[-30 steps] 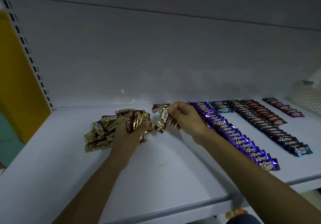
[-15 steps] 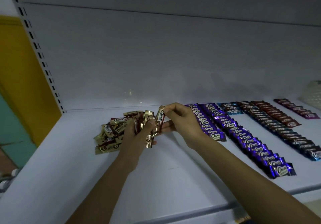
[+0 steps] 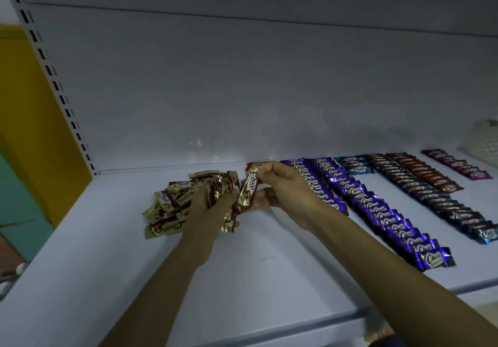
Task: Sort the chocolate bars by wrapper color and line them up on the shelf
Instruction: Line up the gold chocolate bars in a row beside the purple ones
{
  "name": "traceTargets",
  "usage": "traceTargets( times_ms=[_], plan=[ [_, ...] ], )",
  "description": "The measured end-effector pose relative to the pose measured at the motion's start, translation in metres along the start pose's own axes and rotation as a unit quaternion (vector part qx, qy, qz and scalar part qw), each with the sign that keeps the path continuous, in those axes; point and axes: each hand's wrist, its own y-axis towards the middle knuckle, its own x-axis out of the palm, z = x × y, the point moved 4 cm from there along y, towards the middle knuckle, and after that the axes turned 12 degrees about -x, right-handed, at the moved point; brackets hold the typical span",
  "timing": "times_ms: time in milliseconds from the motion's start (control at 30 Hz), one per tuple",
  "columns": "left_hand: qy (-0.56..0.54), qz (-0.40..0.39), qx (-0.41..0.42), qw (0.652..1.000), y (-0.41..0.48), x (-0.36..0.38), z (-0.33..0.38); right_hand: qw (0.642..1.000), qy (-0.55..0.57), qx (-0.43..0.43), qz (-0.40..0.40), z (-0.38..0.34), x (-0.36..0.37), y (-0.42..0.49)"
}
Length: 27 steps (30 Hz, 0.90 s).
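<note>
On the white shelf (image 3: 269,266), near the back, the two hands meet. The right hand (image 3: 285,187) pinches one gold bar (image 3: 249,187) by its top end with thumb and fingers. The left hand (image 3: 210,209) wraps around a bunch of gold bars (image 3: 225,185), and some ends stick out below it. The one gold bar is between the hands and touches the bunch. It stands almost straight up, with its top tipped a bit to the right.

The gold row (image 3: 256,164) has only just been started. It lies flat by the back wall (image 3: 242,91), just behind the right hand, so I think that hand should put the bar there. The bar would have to tip down flat first, with its long side running left to right like the others.

There is bare shelf between the gold pile (image 3: 167,206) on the left and the first purple row (image 3: 318,185) on the right. This gap runs to the front edge, so a new row has room to grow. The purple row is close, though, and the right arm passes just beside it and could bump a bar.
</note>
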Motion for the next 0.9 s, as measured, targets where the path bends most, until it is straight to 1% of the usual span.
traceTargets(
  times_ms=[67, 100, 133, 167, 200, 233, 267, 300, 333, 367, 433, 467, 533, 567, 600, 667, 700, 767, 833, 900],
  plan=[
    [0.009, 0.010, 0.003, 1.000, 0.000, -0.001, -0.001, 1.000, -0.013, -0.008, 0.000, 0.000, 0.000, -0.001],
    [0.008, 0.018, 0.003, 1.000, 0.000, -0.002, 0.000, 0.999, -0.027, -0.016, 0.015, -0.001, -0.003, -0.001],
    [0.006, 0.024, 0.005, 1.000, 0.000, -0.002, 0.000, 0.997, -0.064, -0.033, 0.035, 0.000, -0.009, 0.002],
    [0.004, 0.026, 0.007, 1.000, 0.001, -0.002, 0.001, 0.988, -0.132, -0.060, 0.050, -0.001, -0.016, 0.006],
    [0.001, 0.029, 0.006, 1.000, 0.001, -0.002, 0.000, 0.970, -0.220, -0.089, 0.049, 0.000, -0.023, 0.009],
    [0.001, 0.033, 0.006, 0.999, 0.000, -0.003, 0.000, 0.942, -0.313, -0.114, 0.028, 0.002, -0.027, 0.012],
    [0.005, 0.036, 0.009, 0.999, 0.001, -0.003, 0.001, 0.913, -0.388, -0.127, -0.010, 0.005, -0.027, 0.015],
    [0.012, 0.039, 0.010, 0.999, 0.001, -0.003, 0.001, 0.888, -0.438, -0.127, -0.053, 0.010, -0.026, 0.016],
    [0.017, 0.041, 0.008, 0.999, 0.001, -0.003, 0.000, 0.871, -0.468, -0.126, -0.084, 0.016, -0.026, 0.015],
    [0.020, 0.043, 0.007, 0.999, 0.001, -0.003, 0.000, 0.858, -0.489, -0.127, -0.097, 0.018, -0.026, 0.015],
    [0.026, 0.046, 0.010, 0.999, 0.002, -0.003, 0.000, 0.824, -0.546, -0.133, -0.073, 0.012, -0.029, 0.012],
    [0.029, 0.047, 0.009, 0.998, 0.001, -0.002, -0.001, 0.794, -0.592, -0.123, -0.062, 0.010, -0.033, 0.011],
    [0.029, 0.049, 0.012, 0.998, 0.001, -0.002, 0.000, 0.729, -0.676, -0.083, -0.074, 0.008, -0.036, 0.006],
    [0.029, 0.049, 0.012, 0.998, 0.001, -0.002, -0.001, 0.709, -0.697, -0.063, -0.088, 0.010, -0.036, 0.003],
    [0.029, 0.051, 0.010, 0.998, 0.002, -0.002, -0.001, 0.705, -0.701, -0.051, -0.096, 0.011, -0.035, 0.000],
    [0.029, 0.054, 0.009, 0.998, 0.002, -0.002, -0.002, 0.725, -0.681, -0.053, -0.086, 0.010, -0.033, 0.002],
    [0.030, 0.058, 0.008, 0.998, 0.001, -0.002, -0.002, 0.729, -0.677, -0.060, -0.080, 0.008, -0.032, 0.006],
    [0.034, 0.065, 0.008, 0.997, 0.003, -0.003, -0.003, 0.716, -0.691, -0.076, -0.070, 0.008, -0.032, 0.017],
    [0.031, 0.068, 0.003, 0.997, 0.004, -0.003, -0.004, 0.689, -0.716, -0.090, -0.059, 0.012, -0.031, 0.029],
    [0.026, 0.069, 0.002, 0.997, 0.005, -0.003, -0.005, 0.671, -0.733, -0.102, -0.047, 0.017, -0.031, 0.043]
  ],
)
